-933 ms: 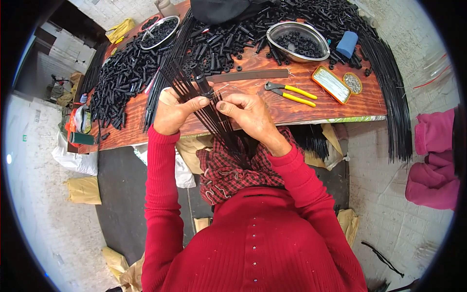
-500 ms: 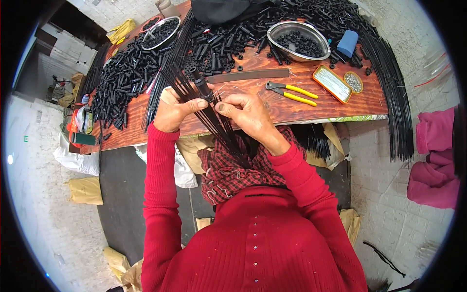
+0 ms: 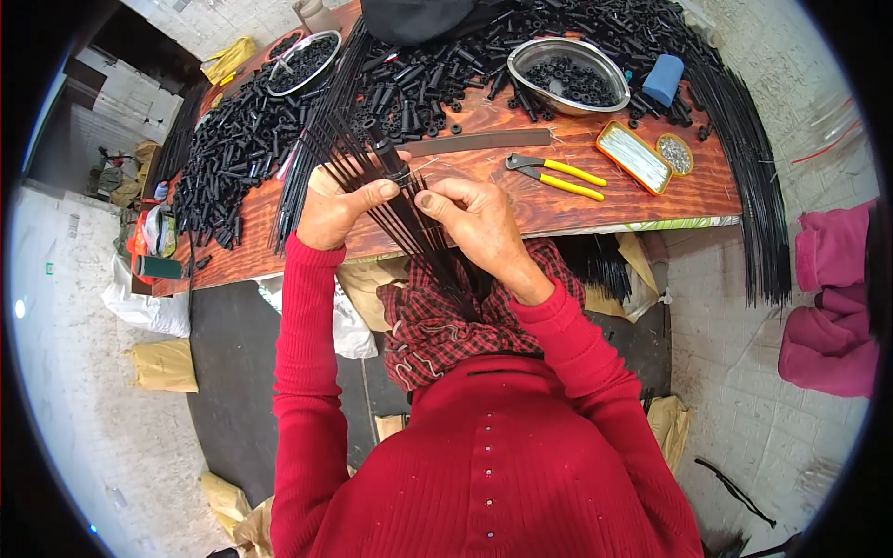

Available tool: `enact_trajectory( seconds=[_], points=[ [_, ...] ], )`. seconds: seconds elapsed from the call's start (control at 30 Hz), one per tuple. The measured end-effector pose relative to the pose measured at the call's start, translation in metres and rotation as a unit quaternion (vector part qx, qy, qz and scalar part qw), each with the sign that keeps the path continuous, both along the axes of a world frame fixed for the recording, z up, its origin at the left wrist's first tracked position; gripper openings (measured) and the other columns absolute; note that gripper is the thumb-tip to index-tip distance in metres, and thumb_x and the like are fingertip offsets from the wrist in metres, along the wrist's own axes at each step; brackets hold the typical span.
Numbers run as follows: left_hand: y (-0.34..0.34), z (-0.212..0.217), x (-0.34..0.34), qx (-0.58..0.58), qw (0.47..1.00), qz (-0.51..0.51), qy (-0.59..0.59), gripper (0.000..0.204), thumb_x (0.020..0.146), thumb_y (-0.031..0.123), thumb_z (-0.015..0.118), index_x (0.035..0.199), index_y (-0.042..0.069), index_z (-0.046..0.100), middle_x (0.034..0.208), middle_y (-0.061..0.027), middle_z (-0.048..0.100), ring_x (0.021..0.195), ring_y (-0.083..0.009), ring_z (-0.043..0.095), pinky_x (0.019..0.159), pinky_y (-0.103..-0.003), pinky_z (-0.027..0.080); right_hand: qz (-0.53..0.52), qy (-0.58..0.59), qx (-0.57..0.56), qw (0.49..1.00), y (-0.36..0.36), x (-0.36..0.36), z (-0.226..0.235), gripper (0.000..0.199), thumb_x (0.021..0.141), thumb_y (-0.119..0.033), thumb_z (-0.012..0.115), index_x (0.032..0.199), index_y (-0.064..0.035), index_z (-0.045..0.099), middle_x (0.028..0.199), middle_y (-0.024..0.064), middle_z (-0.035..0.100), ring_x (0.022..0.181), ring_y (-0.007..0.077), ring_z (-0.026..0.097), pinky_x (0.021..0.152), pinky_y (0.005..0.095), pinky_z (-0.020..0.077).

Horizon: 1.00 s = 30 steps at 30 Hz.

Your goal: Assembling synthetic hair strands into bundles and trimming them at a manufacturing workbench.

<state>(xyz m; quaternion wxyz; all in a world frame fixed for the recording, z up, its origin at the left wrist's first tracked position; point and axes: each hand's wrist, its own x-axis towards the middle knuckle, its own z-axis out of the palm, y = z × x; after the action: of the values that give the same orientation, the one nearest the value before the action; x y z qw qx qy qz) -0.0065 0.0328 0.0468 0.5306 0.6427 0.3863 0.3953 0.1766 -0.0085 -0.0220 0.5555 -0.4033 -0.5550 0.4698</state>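
Observation:
My left hand [image 3: 337,206] grips a bundle of thin black rods [image 3: 409,228] that fan out above it and run down toward my lap. A short black tube piece [image 3: 388,160] sits at the top of the bundle, by my left thumb. My right hand [image 3: 474,221] pinches the same rods just to the right, fingertips touching them. Both hands hover over the front edge of the wooden table [image 3: 595,209].
Heaps of black tube pieces [image 3: 242,149] cover the table's left and back. Two metal bowls [image 3: 569,76] [image 3: 303,61] hold black parts. Yellow-handled pliers [image 3: 553,173], a flat dark strip [image 3: 479,142], a small tin [image 3: 633,156], a blue roll [image 3: 663,79] and long black rods [image 3: 749,177] lie right.
Both hands stayed on the rod bundle, shifting slightly; the right hand's fingers moved closer to the left thumb.

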Motion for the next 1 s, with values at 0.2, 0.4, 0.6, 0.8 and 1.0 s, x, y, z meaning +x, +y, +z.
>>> enact_trajectory(
  seconds=[0.2,0.4,0.6,0.8,1.0],
  points=[
    [0.002,-0.003,-0.002,0.012,1.000,-0.005,0.011,0.034,0.080,0.000,0.071,0.112,-0.003,0.064,0.102,-0.0090,0.069,0.093,-0.0165,0.064,0.086,-0.030,0.051,-0.033,-0.080,0.026,0.996,0.001,-0.002,-0.004,0.015,0.091,-0.013,0.064,0.093,0.0011,0.070,0.071,-0.0033,0.061,0.067,0.0038,0.051,0.058,0.0236,0.0426],
    [0.000,-0.003,-0.001,-0.002,1.000,0.011,-0.002,0.033,0.080,-0.002,0.071,0.112,-0.003,0.064,0.102,-0.0092,0.069,0.093,-0.0164,0.064,0.086,-0.030,0.051,-0.013,-0.092,0.030,0.995,0.004,-0.001,-0.002,0.015,0.091,-0.013,0.064,0.093,0.0009,0.069,0.069,-0.0026,0.060,0.066,0.0040,0.050,0.057,0.0236,0.0421],
    [0.000,-0.003,-0.007,-0.006,1.000,0.000,0.017,0.036,0.079,0.008,0.074,0.113,-0.001,0.065,0.098,-0.0067,0.069,0.088,-0.0146,0.064,0.082,-0.029,0.050,-0.008,-0.052,0.000,0.999,0.003,-0.005,0.001,0.015,0.091,-0.014,0.064,0.090,0.0003,0.069,0.067,-0.0027,0.058,0.062,0.0033,0.048,0.054,0.0234,0.0397],
    [0.004,-0.005,-0.011,-0.024,0.999,-0.034,0.007,0.033,0.077,-0.001,0.072,0.110,-0.003,0.064,0.097,-0.0086,0.069,0.089,-0.0160,0.065,0.082,-0.030,0.053,-0.007,-0.008,-0.058,0.998,0.004,-0.008,0.000,0.016,0.083,-0.018,0.070,0.081,-0.0019,0.070,0.058,0.0103,0.059,0.051,0.0147,0.054,0.051,0.0324,0.0409],
    [-0.001,-0.011,-0.008,-0.051,0.999,-0.013,-0.014,0.037,0.078,-0.002,0.070,0.114,-0.003,0.064,0.099,-0.0091,0.069,0.090,-0.0159,0.065,0.083,-0.029,0.052,-0.035,-0.096,-0.036,0.994,-0.012,-0.005,0.014,0.014,0.088,-0.011,0.065,0.079,0.0001,0.065,0.058,-0.0014,0.053,0.056,0.0041,0.045,0.049,0.0262,0.0364]
  ],
)
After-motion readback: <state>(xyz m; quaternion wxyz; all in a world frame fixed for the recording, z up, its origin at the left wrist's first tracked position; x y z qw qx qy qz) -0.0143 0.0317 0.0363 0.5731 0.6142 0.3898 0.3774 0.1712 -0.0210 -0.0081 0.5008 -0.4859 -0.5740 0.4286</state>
